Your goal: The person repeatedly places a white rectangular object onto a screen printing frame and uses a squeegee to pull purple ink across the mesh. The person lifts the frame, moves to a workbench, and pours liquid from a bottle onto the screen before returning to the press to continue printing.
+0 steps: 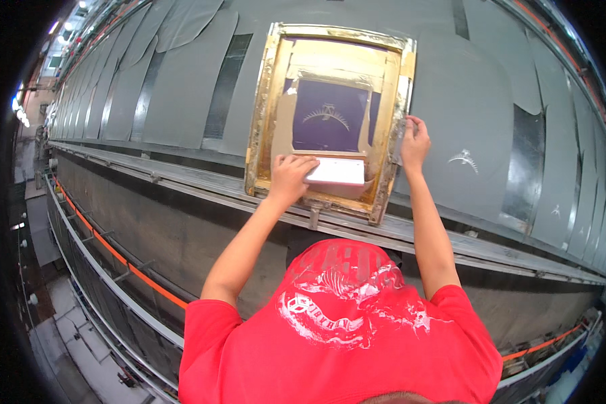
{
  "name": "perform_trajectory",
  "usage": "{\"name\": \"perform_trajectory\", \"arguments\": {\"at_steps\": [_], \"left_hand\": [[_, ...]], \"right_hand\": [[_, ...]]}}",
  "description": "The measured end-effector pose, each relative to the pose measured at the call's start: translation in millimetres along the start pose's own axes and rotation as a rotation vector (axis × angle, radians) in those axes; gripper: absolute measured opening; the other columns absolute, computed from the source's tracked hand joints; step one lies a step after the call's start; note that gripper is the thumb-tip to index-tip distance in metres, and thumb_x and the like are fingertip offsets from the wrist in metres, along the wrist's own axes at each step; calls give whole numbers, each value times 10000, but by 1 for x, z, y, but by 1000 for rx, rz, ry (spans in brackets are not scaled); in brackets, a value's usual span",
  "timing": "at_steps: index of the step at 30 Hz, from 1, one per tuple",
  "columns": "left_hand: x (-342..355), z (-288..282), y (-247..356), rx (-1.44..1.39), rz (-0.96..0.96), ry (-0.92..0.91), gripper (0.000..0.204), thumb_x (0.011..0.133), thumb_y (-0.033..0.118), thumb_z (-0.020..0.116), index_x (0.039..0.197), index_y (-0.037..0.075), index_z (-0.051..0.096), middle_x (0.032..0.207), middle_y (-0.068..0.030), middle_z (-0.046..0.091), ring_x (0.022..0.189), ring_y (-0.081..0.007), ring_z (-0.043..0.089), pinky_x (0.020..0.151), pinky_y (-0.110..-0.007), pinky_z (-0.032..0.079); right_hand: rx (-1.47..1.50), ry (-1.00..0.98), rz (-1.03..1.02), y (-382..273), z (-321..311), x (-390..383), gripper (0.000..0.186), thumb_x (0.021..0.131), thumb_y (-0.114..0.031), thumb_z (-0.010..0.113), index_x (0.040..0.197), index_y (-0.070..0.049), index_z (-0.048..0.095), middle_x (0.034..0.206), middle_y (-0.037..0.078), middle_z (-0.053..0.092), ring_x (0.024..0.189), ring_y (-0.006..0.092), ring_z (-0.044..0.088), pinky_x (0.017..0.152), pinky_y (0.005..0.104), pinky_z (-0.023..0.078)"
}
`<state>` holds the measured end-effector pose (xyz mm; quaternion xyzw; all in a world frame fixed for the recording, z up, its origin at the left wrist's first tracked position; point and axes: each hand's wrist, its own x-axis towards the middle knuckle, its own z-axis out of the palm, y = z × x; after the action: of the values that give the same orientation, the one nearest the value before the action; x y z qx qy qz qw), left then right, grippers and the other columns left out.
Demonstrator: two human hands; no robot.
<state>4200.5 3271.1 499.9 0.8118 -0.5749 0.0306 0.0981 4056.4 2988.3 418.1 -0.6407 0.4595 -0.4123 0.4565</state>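
Observation:
A screen-printing frame [274, 87] with worn, yellowed edges lies over grey fabric on a long sloping table. Its purple mesh window [325, 135] carries a pale spiky crescent motif. My left hand [291, 178] is closed around the left end of a squeegee [337, 172], a white and pinkish block across the frame's near part. The squeegee's lower edge is hard to make out. At the frame's right side, my right hand [416, 141] has its fingers bent and pinched on the outer edge. Both my arms reach forward from red sleeves.
Grey fabric panels [182, 101] cover the table, with dark shiny strips [227, 94] between them. White crescent prints [463, 159] mark panels at the right. A metal rail [168, 176] runs along the near edge. An orange line [121, 259] and railing stand at the lower left.

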Motion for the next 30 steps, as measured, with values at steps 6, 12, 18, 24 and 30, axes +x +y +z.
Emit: {"name": "perform_trajectory", "arguments": {"at_steps": [6, 12, 18, 24, 30], "left_hand": [[-22, 9, 5, -33, 63, -46, 503, 701, 26, 704, 1183, 168, 708, 1196, 27, 701, 1055, -223, 609, 966, -422, 408], [-51, -9, 4, -138, 28, -65, 551, 675, 7, 713, 1201, 174, 700, 1230, 17, 689, 1084, -236, 599, 976, -439, 399], [-79, -17, -2, -125, 100, -109, 550, 685, 35, 731, 1215, 178, 689, 1260, 20, 674, 1112, -232, 590, 978, -453, 378], [-46, -1, -14, -20, 77, -100, 622, 686, 27, 736, 1277, 204, 656, 1314, 32, 641, 1136, -237, 583, 1004, -492, 348], [83, 8, -61, -47, 59, -64, 540, 702, 25, 745, 1207, 213, 708, 1232, 30, 699, 1097, -230, 611, 1010, -481, 353]], "right_hand": [[-36, -52, 89, 1, -22, -18, 225, 1011, -245, 580, 1070, -59, 693, 736, 115, 639, 655, 193, 567, 665, 366, 465], [-128, -40, 86, 1, -29, -28, 217, 1012, -246, 567, 1079, -82, 691, 757, 147, 651, 672, 288, 603, 697, 407, 476], [-190, 52, -91, 22, -13, -16, 224, 1007, -253, 562, 1108, -101, 693, 831, 177, 700, 769, 352, 676, 729, 434, 505], [-355, -186, 221, -9, -27, -13, 255, 998, -298, 577, 1138, -129, 705, 1020, 164, 710, 938, 344, 664, 833, 454, 513], [-728, -406, -423, -79, -18, 4, 478, 901, -462, 692, 1249, -135, 689, 1253, 105, 626, 1141, 291, 558, 962, 416, 451]]}}
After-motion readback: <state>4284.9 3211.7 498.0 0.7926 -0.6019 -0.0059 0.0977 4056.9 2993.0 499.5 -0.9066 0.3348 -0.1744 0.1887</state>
